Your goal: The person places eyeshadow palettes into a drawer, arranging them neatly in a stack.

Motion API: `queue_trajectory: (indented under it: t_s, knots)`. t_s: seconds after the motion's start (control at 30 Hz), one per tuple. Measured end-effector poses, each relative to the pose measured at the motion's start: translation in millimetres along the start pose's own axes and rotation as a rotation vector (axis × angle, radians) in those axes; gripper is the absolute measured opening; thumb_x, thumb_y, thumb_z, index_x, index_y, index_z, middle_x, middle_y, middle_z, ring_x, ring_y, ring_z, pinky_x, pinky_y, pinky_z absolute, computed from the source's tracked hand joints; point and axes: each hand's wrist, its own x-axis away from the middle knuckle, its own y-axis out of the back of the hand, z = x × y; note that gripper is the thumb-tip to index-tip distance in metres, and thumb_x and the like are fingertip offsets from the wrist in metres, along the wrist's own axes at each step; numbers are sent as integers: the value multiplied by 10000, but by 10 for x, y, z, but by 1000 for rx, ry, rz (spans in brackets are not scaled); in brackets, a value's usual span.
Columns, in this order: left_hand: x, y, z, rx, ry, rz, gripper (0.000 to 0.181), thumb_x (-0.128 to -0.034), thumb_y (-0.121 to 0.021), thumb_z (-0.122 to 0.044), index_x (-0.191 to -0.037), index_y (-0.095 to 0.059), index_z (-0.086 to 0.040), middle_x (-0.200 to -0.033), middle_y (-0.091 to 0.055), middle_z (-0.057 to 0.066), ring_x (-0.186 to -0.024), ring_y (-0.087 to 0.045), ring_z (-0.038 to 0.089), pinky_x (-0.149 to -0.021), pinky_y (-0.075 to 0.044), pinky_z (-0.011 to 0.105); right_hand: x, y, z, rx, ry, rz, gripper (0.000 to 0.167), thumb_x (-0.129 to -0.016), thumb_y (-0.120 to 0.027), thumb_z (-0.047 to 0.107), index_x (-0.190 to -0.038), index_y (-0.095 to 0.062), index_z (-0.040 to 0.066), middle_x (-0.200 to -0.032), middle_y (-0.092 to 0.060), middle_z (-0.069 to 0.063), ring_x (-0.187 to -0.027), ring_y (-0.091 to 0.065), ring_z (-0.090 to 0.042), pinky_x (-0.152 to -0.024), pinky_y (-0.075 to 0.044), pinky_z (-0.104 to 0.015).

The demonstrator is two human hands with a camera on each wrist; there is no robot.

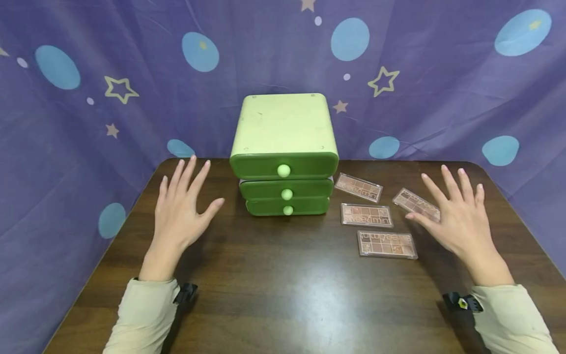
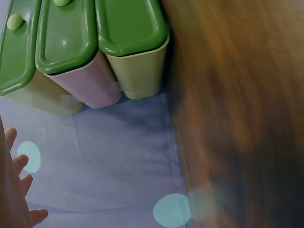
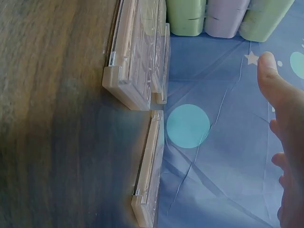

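Note:
My left hand [image 1: 180, 211] hovers over the table's left side, fingers spread, holding nothing. To its right stands a small cabinet [image 1: 285, 125] with three stacked green drawers and round knobs, all pushed in. My right hand [image 1: 462, 223], likewise spread and holding nothing, is above the right side. Partly behind its thumb and index finger lies an eyeshadow palette [image 1: 413, 202], tilted. Three more clear-lidded palettes lie left of that hand: a slanted one [image 1: 359, 188] beside the cabinet, a middle one [image 1: 366, 215], and a front one [image 1: 386, 244]. In the left wrist view the drawers [image 2: 71, 38] show pale and pink sides.
The dark wooden table [image 1: 265, 295] ends at a purple curtain [image 1: 283, 49] patterned with stars and blue ovals. The cabinet stands near the back edge. Black straps [image 1: 184, 293] ring both wrists over pale sleeves.

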Motion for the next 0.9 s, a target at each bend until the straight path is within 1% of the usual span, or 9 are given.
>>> queue_trajectory:
  t_s: [0.17,0.33,0.43,0.57,0.63,0.73,0.8,0.83,0.9]
  knots:
    - [-107,4,-55,73,-38,-35,792,-928,-329,-740,-1584,-245,-304,-1653,-143,-14,-1512,-75,241,-1186,-49,552,-22,13,21,-3,4,-12,922,-801,-668,649,-1547,-349,212,-1635,-167,-138,-1503,-16,-357,-1150,20,-637]
    - [-222,-13,-111,184,-81,-85,789,-935,-317,-738,-1572,-296,-273,-1643,-183,-26,-1508,-103,223,-1188,-76,541,-34,23,51,-8,7,-6,936,-801,-682,637,-1560,-323,222,-1639,-154,-134,-1502,-28,-359,-1161,34,-611]
    - [-300,-54,-126,303,-125,-131,786,-944,-350,-713,-1556,-344,-220,-1627,-239,-9,-1499,-153,227,-1187,-117,529,-43,26,62,-14,11,-14,948,-792,-694,633,-1563,-317,231,-1639,-158,-131,-1501,-43,-363,-1164,31,-603]
    - [-381,-116,-127,532,-170,-179,745,-960,-444,-634,-1520,-411,-144,-1599,-309,20,-1481,-211,273,-1179,-160,524,-55,28,80,-23,18,-22,957,-778,-708,629,-1560,-326,230,-1634,-175,-137,-1497,-65,-372,-1163,19,-610]
    - [-405,-66,-196,648,-178,-184,688,-985,-491,-527,-1495,-431,-69,-1584,-330,91,-1470,-227,323,-1178,-163,517,-56,29,89,-24,21,-22,960,-774,-714,624,-1559,-329,226,-1631,-183,-142,-1495,-75,-375,-1163,12,-613]
    - [-442,34,-319,779,-170,-179,595,-999,-513,-329,-1455,-430,44,-1551,-344,205,-1448,-253,367,-1185,-163,462,-56,33,100,-25,23,-28,968,-765,-723,621,-1557,-334,224,-1626,-199,-144,-1493,-94,-376,-1162,-11,-620]
    - [-474,83,-384,853,-164,-175,553,-983,-505,-209,-1430,-419,105,-1525,-346,272,-1441,-270,354,-1185,-164,425,-56,35,107,-24,26,-35,970,-757,-724,628,-1552,-347,218,-1619,-219,-148,-1487,-120,-380,-1158,-38,-629]
    - [-492,79,-391,884,-156,-174,544,-983,-496,-194,-1426,-418,111,-1521,-348,277,-1438,-281,338,-1186,-164,411,-55,37,110,-24,27,-38,973,-753,-722,635,-1550,-352,217,-1616,-228,-148,-1485,-129,-380,-1156,-52,-633]
    - [-541,12,-348,927,-142,-173,532,-975,-488,-175,-1437,-430,82,-1527,-368,235,-1435,-298,281,-1182,-175,399,-54,35,115,-24,30,-43,975,-747,-718,645,-1546,-361,213,-1610,-242,-151,-1483,-143,-378,-1152,-72,-638]
